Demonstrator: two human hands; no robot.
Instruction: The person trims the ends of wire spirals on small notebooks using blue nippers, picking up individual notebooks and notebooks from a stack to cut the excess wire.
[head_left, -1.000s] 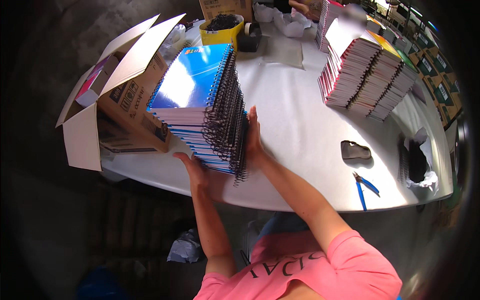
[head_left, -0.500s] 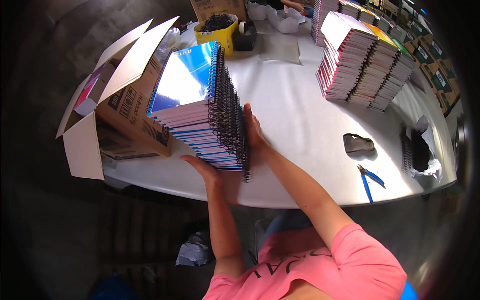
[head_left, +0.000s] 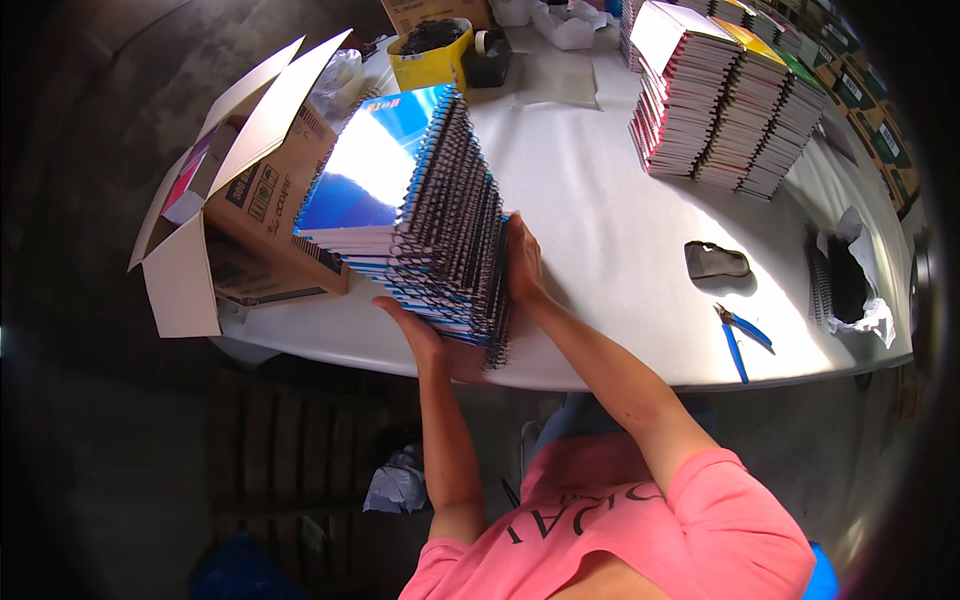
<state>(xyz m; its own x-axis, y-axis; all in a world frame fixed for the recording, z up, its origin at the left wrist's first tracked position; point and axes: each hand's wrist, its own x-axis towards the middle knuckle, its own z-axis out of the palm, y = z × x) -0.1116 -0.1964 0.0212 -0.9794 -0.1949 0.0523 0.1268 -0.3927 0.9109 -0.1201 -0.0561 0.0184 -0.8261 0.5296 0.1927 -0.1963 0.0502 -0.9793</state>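
A tall stack of spiral-bound notebooks with a shiny blue top cover is raised off the white table, tilted, black wire spines facing me. My left hand supports the stack from below at its near corner. My right hand presses flat against the right side of the spines. Both hands grip the stack between them.
An open cardboard box stands at the table's left edge, next to the stack. More notebook stacks sit at the far right. Blue-handled pliers, a dark flat object, a yellow tub and crumpled plastic lie around.
The notebook stack has risen and come closer to me, held in both hands. My right hand has slid up along the spines.
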